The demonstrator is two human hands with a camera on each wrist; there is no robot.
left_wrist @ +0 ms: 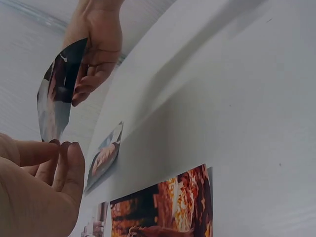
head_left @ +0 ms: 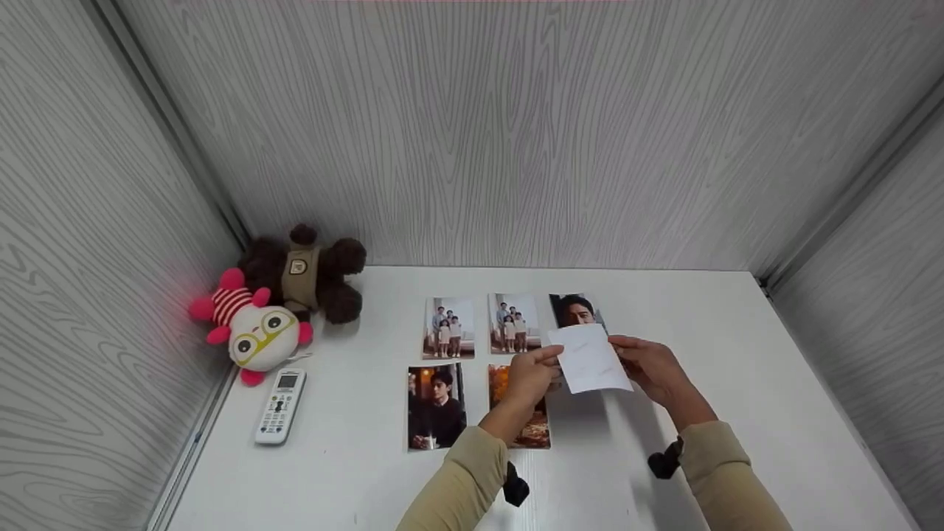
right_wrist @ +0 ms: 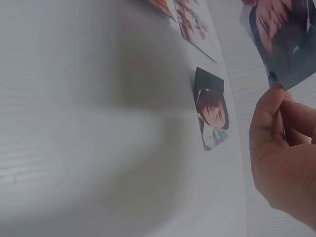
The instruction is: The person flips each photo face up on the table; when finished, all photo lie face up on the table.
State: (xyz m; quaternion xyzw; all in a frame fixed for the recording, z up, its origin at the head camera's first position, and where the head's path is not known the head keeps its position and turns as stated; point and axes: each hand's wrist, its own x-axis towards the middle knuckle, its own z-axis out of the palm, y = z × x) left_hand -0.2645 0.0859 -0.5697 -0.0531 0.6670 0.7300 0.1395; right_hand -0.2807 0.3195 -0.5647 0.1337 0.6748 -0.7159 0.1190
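Note:
Between my hands a photo [head_left: 594,359] is held above the table, its white back showing in the head view. Its printed side [right_wrist: 286,37], with a dark-haired person, shows in the right wrist view. My left hand [head_left: 532,375] pinches its left edge between thumb and fingers. At the opposite edge my right hand [head_left: 655,369] pinches it too. In the left wrist view the photo [left_wrist: 60,91] bows slightly between the hands. Behind it a portrait photo [head_left: 575,308] lies on the table, its lower part hidden. An autumn-coloured photo [head_left: 532,431] lies partly under my left forearm.
Two family photos [head_left: 448,328] lie in the back row, and a photo of a person in dark clothes [head_left: 436,409] lies in front. At the left are a white remote control [head_left: 280,407], a pink-and-white plush toy [head_left: 258,335] and a brown plush toy [head_left: 335,284]. Grey panels [head_left: 472,133] enclose the table.

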